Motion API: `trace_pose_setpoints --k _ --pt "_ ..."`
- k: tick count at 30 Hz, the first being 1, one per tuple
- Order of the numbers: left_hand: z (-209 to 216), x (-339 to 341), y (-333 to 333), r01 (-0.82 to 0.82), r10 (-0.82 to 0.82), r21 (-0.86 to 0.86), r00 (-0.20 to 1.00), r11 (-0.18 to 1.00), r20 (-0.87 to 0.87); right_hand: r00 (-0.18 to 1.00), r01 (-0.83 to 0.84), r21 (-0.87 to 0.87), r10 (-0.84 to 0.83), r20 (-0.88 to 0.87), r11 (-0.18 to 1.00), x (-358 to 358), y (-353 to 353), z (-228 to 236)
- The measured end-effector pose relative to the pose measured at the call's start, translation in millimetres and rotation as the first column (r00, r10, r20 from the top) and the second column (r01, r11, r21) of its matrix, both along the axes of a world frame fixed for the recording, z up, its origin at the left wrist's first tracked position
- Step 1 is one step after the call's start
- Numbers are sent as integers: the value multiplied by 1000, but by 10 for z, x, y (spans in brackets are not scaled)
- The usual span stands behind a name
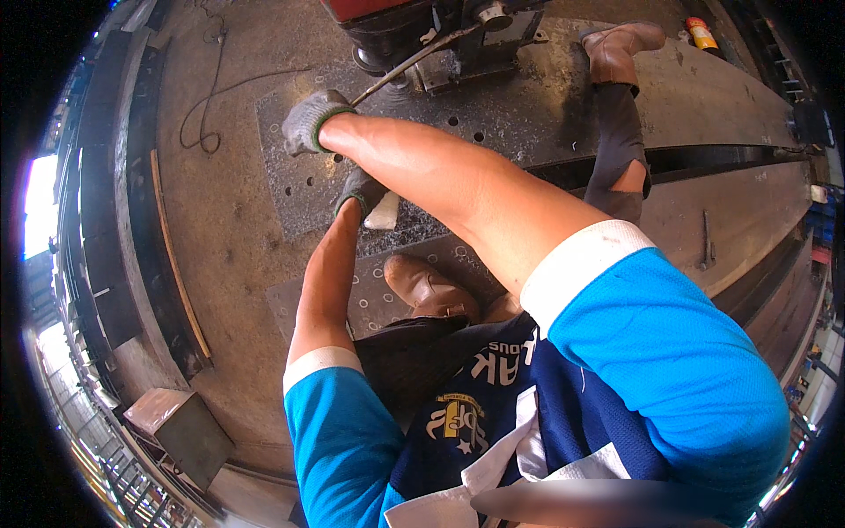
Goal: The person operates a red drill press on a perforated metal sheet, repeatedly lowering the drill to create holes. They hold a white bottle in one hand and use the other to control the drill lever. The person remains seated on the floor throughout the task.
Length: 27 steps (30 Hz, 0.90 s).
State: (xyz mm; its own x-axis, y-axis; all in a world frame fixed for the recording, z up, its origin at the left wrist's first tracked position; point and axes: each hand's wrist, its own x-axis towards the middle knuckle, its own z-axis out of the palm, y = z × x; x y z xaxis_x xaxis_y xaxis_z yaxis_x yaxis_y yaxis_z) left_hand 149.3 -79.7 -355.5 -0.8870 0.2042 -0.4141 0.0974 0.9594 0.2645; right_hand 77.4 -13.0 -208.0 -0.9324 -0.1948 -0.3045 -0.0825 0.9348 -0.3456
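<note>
My right hand (314, 121), in a grey knitted glove with a green cuff, is closed round the end of a long metal lever (409, 63). The lever runs up to the round hub of a red and black drilling machine (471, 44) standing on a perforated steel plate (295, 172). Below my right forearm, my gloved left hand (357, 191) is in shadow, closed against a white bottle-like object (383, 213). Its fingers are partly hidden. Metal shavings lie scattered round the machine's base.
My brown boots (427, 286) rest on the metal, one close by and the other (616, 53) at the far right. A cable (211, 97) curls over the floor at left. A grey metal box (180, 431) stands lower left. A red and yellow container (701, 35) lies far right.
</note>
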Motion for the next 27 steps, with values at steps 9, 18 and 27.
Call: trace_pose_setpoints --k 9,18,27 --pt "0 -6 -25 17 -17 0 999 1000 33 1000 -18 -20 18 -18 1000 18 16 -3" --pt "5 -60 -122 88 -109 118 975 989 194 998 -54 -8 53 -36 999 43 23 3" --pt "-11 -74 -187 111 -161 185 946 976 281 1000 -29 32 29 2 999 50 16 16"
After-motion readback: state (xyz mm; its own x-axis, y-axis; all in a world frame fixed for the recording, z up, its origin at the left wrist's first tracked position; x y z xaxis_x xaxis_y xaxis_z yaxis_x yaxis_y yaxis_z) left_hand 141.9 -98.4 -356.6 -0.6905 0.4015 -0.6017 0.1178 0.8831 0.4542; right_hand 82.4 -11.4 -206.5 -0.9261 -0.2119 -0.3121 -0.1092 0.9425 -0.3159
